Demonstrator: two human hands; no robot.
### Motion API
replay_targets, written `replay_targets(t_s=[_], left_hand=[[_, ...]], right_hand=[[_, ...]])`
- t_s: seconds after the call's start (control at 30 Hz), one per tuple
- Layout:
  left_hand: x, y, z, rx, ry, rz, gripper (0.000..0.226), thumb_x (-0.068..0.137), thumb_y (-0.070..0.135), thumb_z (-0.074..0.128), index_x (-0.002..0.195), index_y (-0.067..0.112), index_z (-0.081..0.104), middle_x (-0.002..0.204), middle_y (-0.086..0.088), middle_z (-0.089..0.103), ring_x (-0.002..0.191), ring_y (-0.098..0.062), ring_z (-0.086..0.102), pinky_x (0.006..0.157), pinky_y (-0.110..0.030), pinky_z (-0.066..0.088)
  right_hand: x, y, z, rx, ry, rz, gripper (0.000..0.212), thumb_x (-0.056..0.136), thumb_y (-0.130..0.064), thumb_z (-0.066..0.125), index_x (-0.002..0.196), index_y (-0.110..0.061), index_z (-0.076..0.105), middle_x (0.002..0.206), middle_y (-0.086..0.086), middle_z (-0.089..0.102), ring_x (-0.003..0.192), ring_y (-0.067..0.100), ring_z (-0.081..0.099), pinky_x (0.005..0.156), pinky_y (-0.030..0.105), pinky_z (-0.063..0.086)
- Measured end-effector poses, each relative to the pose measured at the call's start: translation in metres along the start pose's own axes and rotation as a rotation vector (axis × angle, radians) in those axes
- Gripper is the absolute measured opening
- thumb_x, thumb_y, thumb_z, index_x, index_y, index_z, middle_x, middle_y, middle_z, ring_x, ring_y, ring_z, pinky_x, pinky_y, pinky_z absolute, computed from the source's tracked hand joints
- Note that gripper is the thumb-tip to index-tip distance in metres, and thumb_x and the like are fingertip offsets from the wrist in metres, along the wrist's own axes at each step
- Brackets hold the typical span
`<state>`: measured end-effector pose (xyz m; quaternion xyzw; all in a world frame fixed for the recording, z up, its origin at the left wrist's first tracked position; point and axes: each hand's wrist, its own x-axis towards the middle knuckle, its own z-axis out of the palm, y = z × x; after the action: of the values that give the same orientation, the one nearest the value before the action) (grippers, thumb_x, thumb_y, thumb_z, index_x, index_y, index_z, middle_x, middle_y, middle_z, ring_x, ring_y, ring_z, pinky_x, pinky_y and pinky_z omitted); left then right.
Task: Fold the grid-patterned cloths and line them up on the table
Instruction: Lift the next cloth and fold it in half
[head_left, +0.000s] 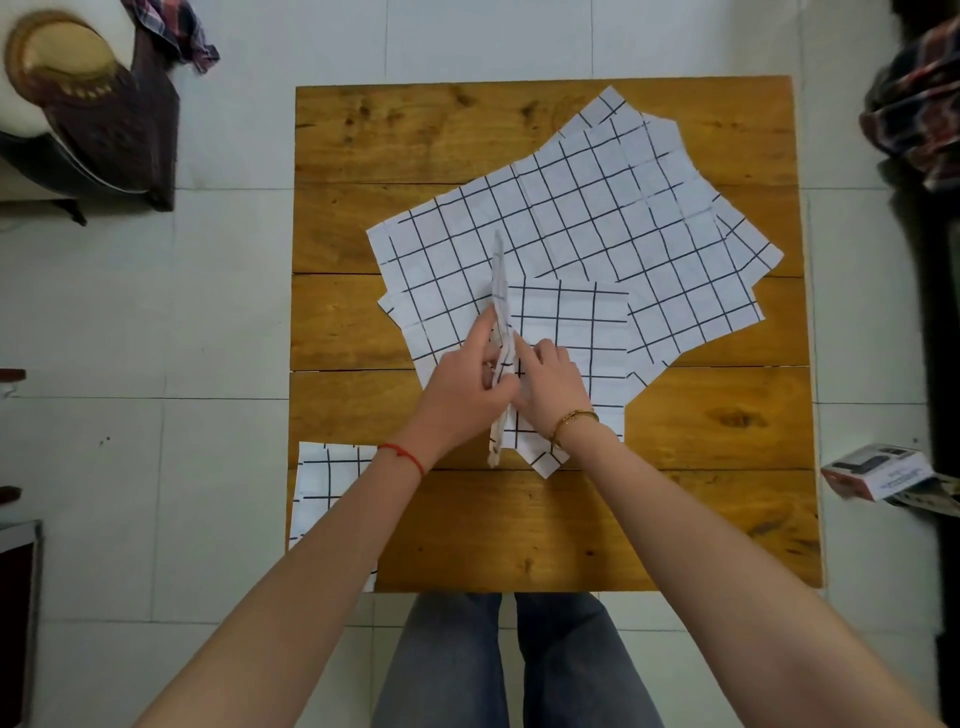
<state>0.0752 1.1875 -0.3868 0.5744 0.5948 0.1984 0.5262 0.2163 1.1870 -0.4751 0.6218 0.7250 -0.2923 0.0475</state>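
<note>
A partly folded grid-patterned cloth (571, 322) lies near the middle of the wooden table (701, 519). One flap of it stands on edge between my hands. My left hand (462, 384) pinches that raised flap from the left. My right hand (550, 384) rests flat on the lower layer just right of the fold. Under it, a loose pile of unfolded grid cloths (597, 208) spreads toward the table's far right. A folded grid cloth (327, 488) sits at the table's near left corner, partly hidden by my left forearm.
Bare wood shows along the table's near edge and far left. A white tiled floor (234, 312) surrounds the table. A chair with plaid fabric (104, 114) stands at the far left, more plaid fabric (919, 104) at the right, and a small box (878, 470) near the table's right edge.
</note>
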Motion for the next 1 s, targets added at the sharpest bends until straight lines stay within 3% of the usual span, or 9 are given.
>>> replay_targets(t_s=[0.07,0.17,0.23,0.3,0.43,0.57,0.73,0.87,1.0], left_hand=[[0.005,0.004,0.011,0.015,-0.067,0.013,0.077,0.088,0.011,0.057,0.152,0.026,0.016,0.069,-0.006,0.051,0.056,-0.011,0.045,0.055,-0.036,0.047],[0.011,0.008,0.032,0.038,-0.159,0.057,0.082,0.089,0.018,0.060,0.153,0.032,0.009,0.075,0.003,0.050,0.059,-0.014,0.052,0.060,-0.032,0.049],[0.015,0.007,0.045,0.040,-0.209,0.045,0.087,0.089,0.027,0.065,0.154,0.031,0.007,0.087,0.005,0.057,0.071,-0.012,0.060,0.071,-0.027,0.053],[0.019,0.003,0.057,0.033,-0.254,0.036,0.092,0.087,0.037,0.068,0.154,0.031,0.005,0.096,0.007,0.061,0.079,-0.008,0.061,0.077,-0.023,0.053],[0.021,-0.009,0.062,0.108,-0.226,0.072,0.077,0.089,0.038,0.063,0.151,0.029,0.020,0.105,0.011,0.058,0.088,-0.007,0.054,0.085,-0.025,0.049],[0.024,-0.028,0.048,0.336,-0.031,0.133,0.052,0.093,0.021,0.054,0.143,0.020,0.040,0.121,0.005,0.052,0.112,-0.010,0.040,0.103,-0.029,0.039],[0.037,-0.048,0.034,0.661,-0.031,0.091,0.061,0.090,0.017,0.053,0.148,0.017,0.032,0.149,-0.001,0.034,0.130,-0.022,0.030,0.106,-0.037,0.039],[0.045,-0.053,0.030,0.853,-0.100,0.113,0.068,0.089,0.021,0.052,0.151,0.018,0.023,0.158,0.003,0.018,0.130,-0.026,0.028,0.093,-0.036,0.046],[0.051,-0.055,0.030,0.997,-0.182,0.089,0.072,0.092,0.027,0.051,0.153,0.020,0.013,0.161,0.004,0.006,0.137,-0.028,0.022,0.101,-0.041,0.039]], right_hand=[[-0.004,0.009,-0.008,0.227,0.061,0.057,0.049,0.089,-0.026,0.053,0.136,-0.018,0.042,0.107,0.002,0.050,0.098,0.021,0.046,0.086,0.037,0.045],[-0.015,0.023,-0.024,0.570,0.193,0.240,0.017,0.095,-0.020,0.044,0.103,-0.019,0.059,0.075,-0.009,0.052,0.067,0.007,0.049,0.062,0.022,0.040],[-0.021,0.033,-0.035,0.702,0.288,0.362,0.029,0.098,-0.025,0.040,0.072,-0.022,0.053,0.059,-0.009,0.048,0.050,0.001,0.043,0.053,0.019,0.032],[-0.024,0.043,-0.042,0.785,0.358,0.455,0.045,0.100,-0.035,0.036,0.059,-0.018,0.036,0.051,-0.006,0.036,0.047,0.006,0.033,0.052,0.025,0.027],[-0.026,0.060,-0.048,0.825,0.373,0.520,0.052,0.098,-0.050,0.033,0.057,-0.019,0.030,0.054,-0.004,0.031,0.053,0.012,0.028,0.054,0.027,0.025],[-0.023,0.077,-0.047,0.613,0.327,0.505,0.036,0.094,-0.034,0.051,0.068,-0.009,0.056,0.060,-0.001,0.050,0.056,0.011,0.041,0.051,0.024,0.033],[-0.018,0.087,-0.037,0.464,0.267,0.542,0.031,0.089,-0.023,0.052,0.063,-0.006,0.053,0.070,0.014,0.057,0.061,0.021,0.050,0.054,0.030,0.041],[-0.020,0.084,-0.037,0.412,0.244,0.485,0.024,0.089,-0.020,0.053,0.068,-0.009,0.048,0.092,0.004,0.046,0.070,0.016,0.044,0.063,0.026,0.034],[-0.022,0.085,-0.032,0.333,0.239,0.450,0.017,0.090,-0.022,0.052,0.080,-0.008,0.055,0.101,0.003,0.044,0.081,0.017,0.046,0.065,0.027,0.039]])
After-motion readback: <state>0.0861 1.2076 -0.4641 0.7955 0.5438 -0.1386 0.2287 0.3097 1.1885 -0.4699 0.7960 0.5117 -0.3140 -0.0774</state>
